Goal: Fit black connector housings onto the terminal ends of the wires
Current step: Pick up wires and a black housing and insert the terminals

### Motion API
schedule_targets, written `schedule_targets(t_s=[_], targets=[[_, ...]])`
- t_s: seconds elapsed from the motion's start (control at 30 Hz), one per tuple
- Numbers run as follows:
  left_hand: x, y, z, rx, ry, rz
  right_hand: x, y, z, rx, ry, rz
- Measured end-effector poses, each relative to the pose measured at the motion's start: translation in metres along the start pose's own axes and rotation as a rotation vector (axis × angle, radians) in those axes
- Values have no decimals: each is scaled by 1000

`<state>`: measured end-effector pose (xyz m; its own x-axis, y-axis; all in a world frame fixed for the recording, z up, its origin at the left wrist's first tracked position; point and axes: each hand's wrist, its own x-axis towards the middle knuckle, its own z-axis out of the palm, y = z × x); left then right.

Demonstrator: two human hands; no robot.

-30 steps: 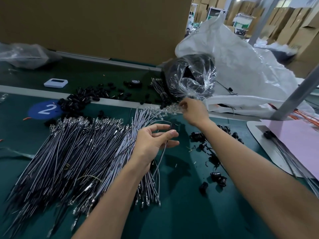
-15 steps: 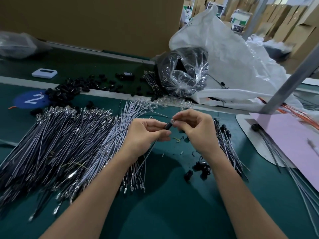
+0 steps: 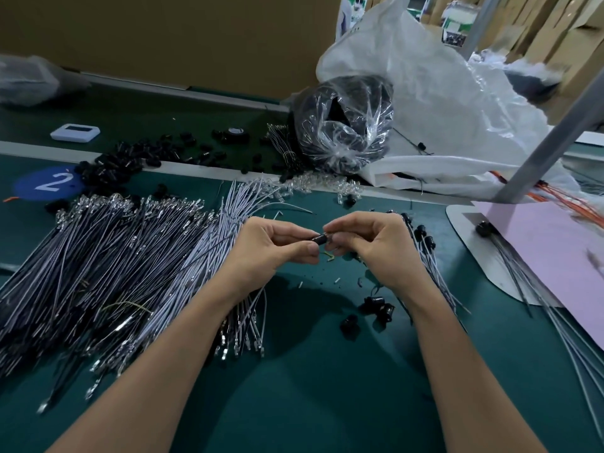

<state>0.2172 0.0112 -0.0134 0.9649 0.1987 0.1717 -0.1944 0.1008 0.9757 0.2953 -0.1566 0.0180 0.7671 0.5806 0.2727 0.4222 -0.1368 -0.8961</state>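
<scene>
Fingers of my left hand (image 3: 271, 248) and right hand (image 3: 376, 246) pinch 1 black connector housing (image 3: 319, 239) from both ends above the tabletop (image 3: 310, 403).

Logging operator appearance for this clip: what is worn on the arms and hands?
Nothing visible: left hand and right hand are ungloved, no rings showing; left forearm and right forearm are bare down to the frame edge, no sleeves, watch or wristband.

The left hand (image 3: 271, 246) and the right hand (image 3: 369, 243) pinch a small black cylindrical plastic connector housing (image 3: 319, 238) from either side, a heap of thin grey metal-tipped wires (image 3: 124, 256) spreading left of it and a clear plastic bag (image 3: 343, 125) beyond it.
</scene>
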Motion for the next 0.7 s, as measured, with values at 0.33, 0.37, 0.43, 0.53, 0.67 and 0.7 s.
schedule_targets(t_s=[0.33, 0.37, 0.43, 0.53, 0.67, 0.7], targets=[[-2, 1, -2, 76, -50, 38, -3, 8, 1, 29, -2, -49], [-2, 1, -1, 79, -54, 44, -3, 9, 2, 38, 5, -52], [-3, 2, -1, 68, -58, 57, -2, 10, 4, 57, 21, -49], [-4, 2, -1, 19, -64, 69, -3, 10, 7, 92, 29, -53], [-5, 2, 2, -6, -69, 81, -3, 10, 9, 119, 30, -67], [-6, 1, 3, -16, -60, 85, -2, 9, 10, 121, 31, -75]])
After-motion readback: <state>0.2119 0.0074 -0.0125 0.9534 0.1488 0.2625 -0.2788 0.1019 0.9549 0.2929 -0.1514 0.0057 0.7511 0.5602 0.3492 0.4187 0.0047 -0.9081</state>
